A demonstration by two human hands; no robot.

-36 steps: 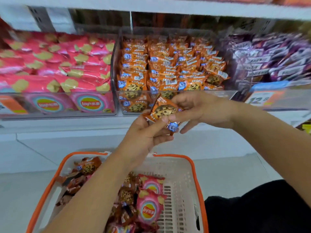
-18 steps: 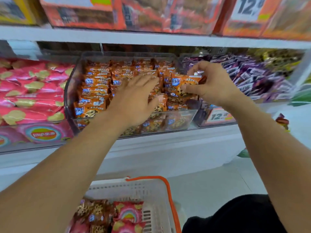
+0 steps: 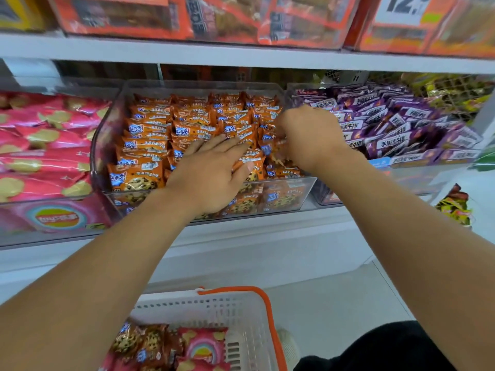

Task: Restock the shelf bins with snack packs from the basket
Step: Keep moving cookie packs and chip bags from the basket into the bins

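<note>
The left hand (image 3: 211,167) lay spread flat, pressing the orange cookie packs (image 3: 150,145) down, seemingly making room; the right hand (image 3: 308,135), fingers curled, apparently tucked a pack into the clear bin (image 3: 284,202).

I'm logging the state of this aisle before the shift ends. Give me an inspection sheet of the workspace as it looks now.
Surface: white shelf carrying clear bins.
Job's things: middle bin packed with orange cookie packs; basket below holds more cookie and pink packs.
Clutter: nothing seen.
Grippers: left hand flat on the packs; right hand curled in at the bin's right side, grasp hidden.
Cables: nothing seen.
Surroundings: pink chip bags left, purple packs right, orange boxes above.
</note>
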